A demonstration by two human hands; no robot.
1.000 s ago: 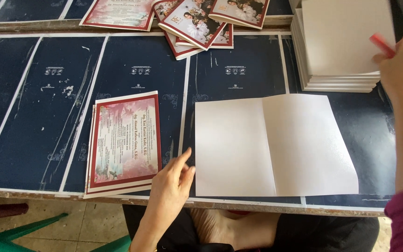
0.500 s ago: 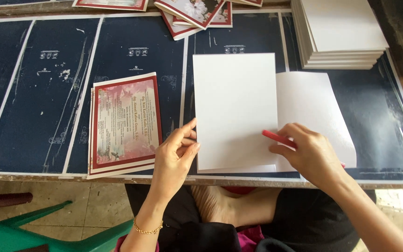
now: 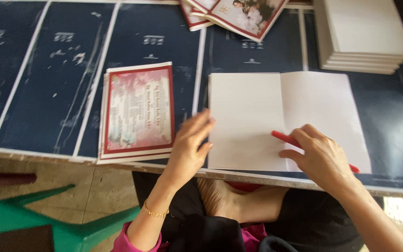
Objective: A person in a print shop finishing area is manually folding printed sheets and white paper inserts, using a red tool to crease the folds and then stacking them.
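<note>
We judge the folded white paper sheet [image 3: 276, 119] light and crease-prone: left hand [image 3: 190, 149], open, steadies its nine-o'clock edge; right hand [image 3: 320, 158] grips a red stick [image 3: 283, 137].

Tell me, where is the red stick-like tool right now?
The red tool lies under the right hand, pressed along the centre fold of the open white card, near the table's front edge.

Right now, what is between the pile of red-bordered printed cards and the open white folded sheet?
In the head view, the left hand lies between the red-bordered printed cards and the open white folded sheet, fingertips on the sheet's left edge.
</note>
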